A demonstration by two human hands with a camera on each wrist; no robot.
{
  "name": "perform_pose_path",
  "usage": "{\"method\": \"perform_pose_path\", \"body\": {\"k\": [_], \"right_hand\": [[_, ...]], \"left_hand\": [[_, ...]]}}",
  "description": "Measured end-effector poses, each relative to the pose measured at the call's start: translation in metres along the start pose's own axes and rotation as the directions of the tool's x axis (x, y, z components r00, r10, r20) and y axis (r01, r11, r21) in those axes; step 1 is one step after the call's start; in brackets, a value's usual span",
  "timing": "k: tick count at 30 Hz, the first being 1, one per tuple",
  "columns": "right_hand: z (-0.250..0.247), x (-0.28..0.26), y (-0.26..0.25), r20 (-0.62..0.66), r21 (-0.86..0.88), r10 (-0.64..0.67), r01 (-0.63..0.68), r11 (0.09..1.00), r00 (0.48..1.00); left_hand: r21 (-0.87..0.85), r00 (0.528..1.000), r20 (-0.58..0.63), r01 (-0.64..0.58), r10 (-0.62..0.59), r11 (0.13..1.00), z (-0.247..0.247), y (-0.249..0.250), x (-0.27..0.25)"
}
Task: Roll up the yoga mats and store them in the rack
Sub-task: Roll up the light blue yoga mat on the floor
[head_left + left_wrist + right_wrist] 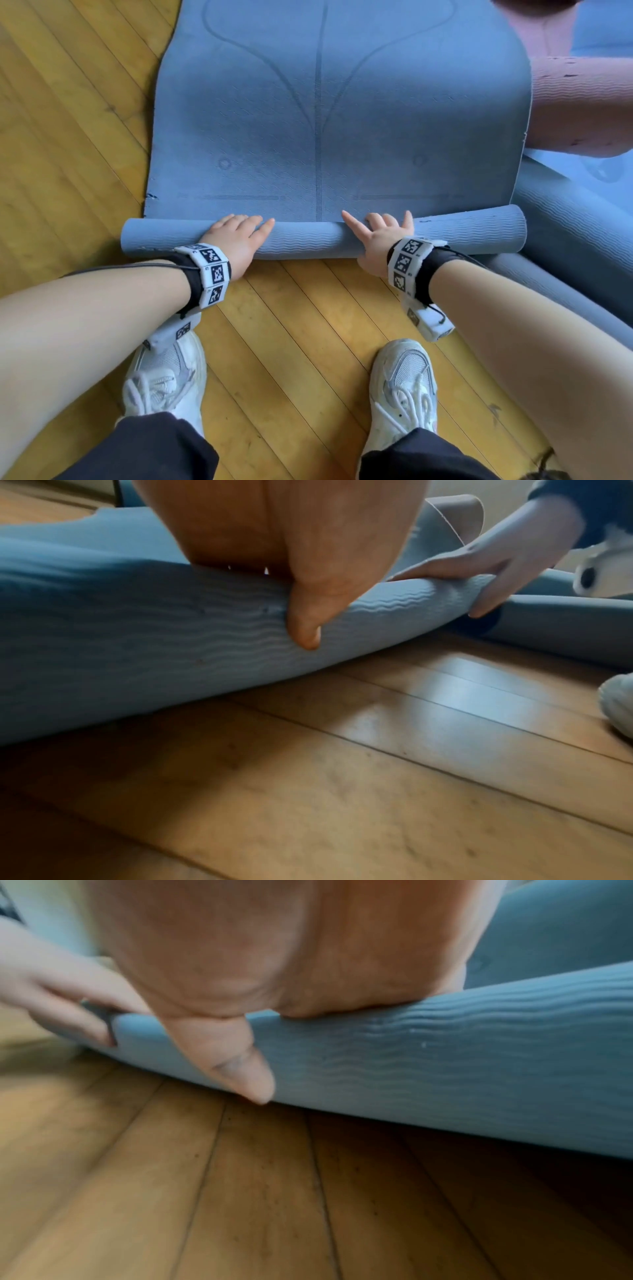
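A blue yoga mat (325,120) lies flat on the wooden floor, and its near end is wound into a roll (308,240) lying across in front of me. My left hand (236,236) holds the roll left of centre, fingers over the top and thumb (304,631) pressed on the near side. My right hand (380,236) holds it right of centre with its fingers spread over the top and its thumb (250,1074) down the near side. The wrist views show the roll's wavy ribbed underside (171,628) (445,1069) resting on the floor.
A pink mat (582,109) lies partly rolled at the back right. Another blue mat (565,233) lies along the right, close to the roll's right end. My white shoes (164,373) (404,383) stand just behind the roll. Bare wooden floor (85,137) extends to the left.
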State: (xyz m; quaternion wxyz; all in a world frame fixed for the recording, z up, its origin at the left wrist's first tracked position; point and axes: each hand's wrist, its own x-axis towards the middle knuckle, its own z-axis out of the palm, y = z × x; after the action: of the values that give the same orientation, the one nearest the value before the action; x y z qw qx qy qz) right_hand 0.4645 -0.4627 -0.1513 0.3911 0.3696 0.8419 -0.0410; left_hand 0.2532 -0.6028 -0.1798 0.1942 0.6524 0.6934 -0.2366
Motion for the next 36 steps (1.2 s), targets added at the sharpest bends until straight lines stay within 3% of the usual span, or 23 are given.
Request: {"method": "perform_pose_path", "body": {"k": [5,8,11,13,18,21,26,28,32,36], "right_hand": [[0.007,-0.003,0.005,-0.150,-0.075,-0.056,0.045,0.996,0.987],[0.004,0.000,0.001,-0.156,-0.122,-0.022,0.002,0.993,0.987],[0.001,0.005,0.001,-0.130,-0.173,0.007,-0.030,0.985,0.991],[0.001,0.008,0.003,-0.124,-0.131,0.031,-0.047,0.990,0.992],[-0.002,0.019,0.007,-0.061,-0.042,0.053,-0.056,0.998,0.997],[-0.010,0.022,0.009,-0.029,0.037,0.055,-0.054,0.998,0.998],[-0.025,0.023,0.014,-0.116,0.103,0.013,-0.001,0.995,0.993],[-0.025,0.019,0.014,-0.198,0.098,0.013,0.007,0.995,0.980],[-0.008,0.001,0.013,-0.330,-0.001,-0.020,0.021,1.000,0.944],[-0.004,-0.004,0.023,-0.285,-0.161,-0.005,-0.042,0.986,0.959]], "left_hand": [[-0.107,0.998,0.021,-0.052,0.054,0.993,-0.012,-0.019,0.013],[-0.142,0.995,0.067,-0.067,0.078,0.988,-0.020,-0.026,0.023],[-0.043,0.995,0.066,-0.075,0.078,0.996,-0.027,-0.027,0.028],[0.022,1.000,-0.017,-0.020,0.020,1.000,-0.027,-0.024,0.024],[-0.069,0.982,-0.168,0.075,-0.086,0.995,-0.011,-0.007,0.006],[-0.101,0.974,-0.188,0.106,-0.123,0.989,-0.006,-0.002,0.006],[0.070,0.984,-0.154,0.103,-0.091,0.992,-0.008,-0.005,0.019],[0.054,0.985,-0.144,0.107,-0.098,0.993,-0.014,-0.008,0.023],[0.009,0.990,-0.115,0.080,-0.078,0.997,-0.028,-0.019,0.028],[-0.026,0.994,-0.078,0.074,-0.076,0.997,-0.037,-0.023,0.027]]}}
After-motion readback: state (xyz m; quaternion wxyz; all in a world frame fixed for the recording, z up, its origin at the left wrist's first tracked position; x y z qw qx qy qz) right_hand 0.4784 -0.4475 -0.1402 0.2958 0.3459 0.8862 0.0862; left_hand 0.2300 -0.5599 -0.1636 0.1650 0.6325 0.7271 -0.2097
